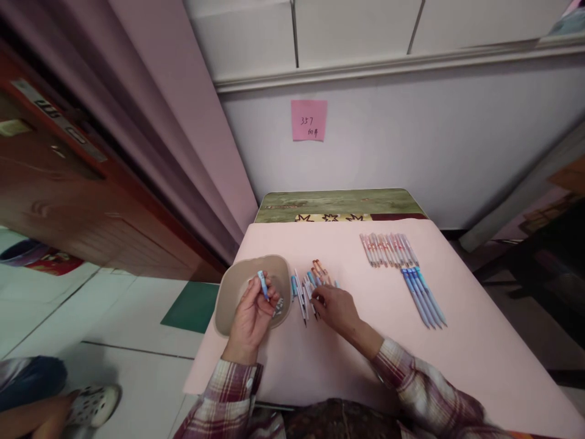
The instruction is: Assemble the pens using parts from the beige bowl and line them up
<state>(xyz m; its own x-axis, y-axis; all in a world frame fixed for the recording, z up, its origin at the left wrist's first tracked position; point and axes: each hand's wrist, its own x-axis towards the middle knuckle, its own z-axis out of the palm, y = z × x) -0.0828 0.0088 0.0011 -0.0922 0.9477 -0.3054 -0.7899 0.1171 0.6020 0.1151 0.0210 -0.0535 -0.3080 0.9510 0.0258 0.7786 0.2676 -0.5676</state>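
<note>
1. A short blue pen part [263,284] is held tilted by the left hand [256,308]; its fingers are clamped on the piece, over the beige bin [225,296].
2. Small grey pieces [279,306] can be seen inside the bin, near the left hand.
3. Loose pen parts [300,294] — white, blue and orange-brown — are scattered on the pink-covered counter [365,372], just right of the bin.
4. This pile is touched by the right hand [338,310]; its fingers are bent down, and whether anything is pinched between them cannot be told.
5. Farther right, clear pens with reddish marks [388,250] are laid side by side; 4 blue pens [423,299] are set close together, near that row's right end.
6. A pink note [309,116], marked "357", is stuck to the wall [388,134].
</note>
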